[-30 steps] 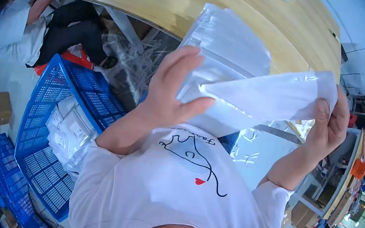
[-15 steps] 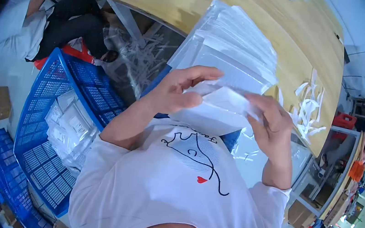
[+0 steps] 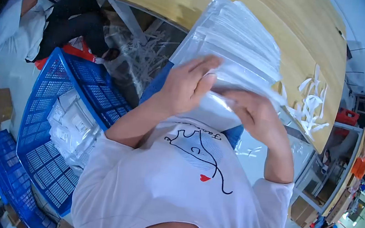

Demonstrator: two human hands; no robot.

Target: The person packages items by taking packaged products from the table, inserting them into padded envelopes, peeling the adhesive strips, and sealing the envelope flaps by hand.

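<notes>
Here, the white packet (image 3: 212, 114) lay at the near end of the packet stack (image 3: 243, 38), the left hand (image 3: 187, 84) at the stack's near left and the right hand (image 3: 256, 113) at its near right; blur hid whether either gripped it. Uneven pressing might have creased the packet or splayed the stack.

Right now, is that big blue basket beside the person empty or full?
Neither, just partly filled: white packages lie inside the blue basket, and bare blue grid shows beside them.
</notes>
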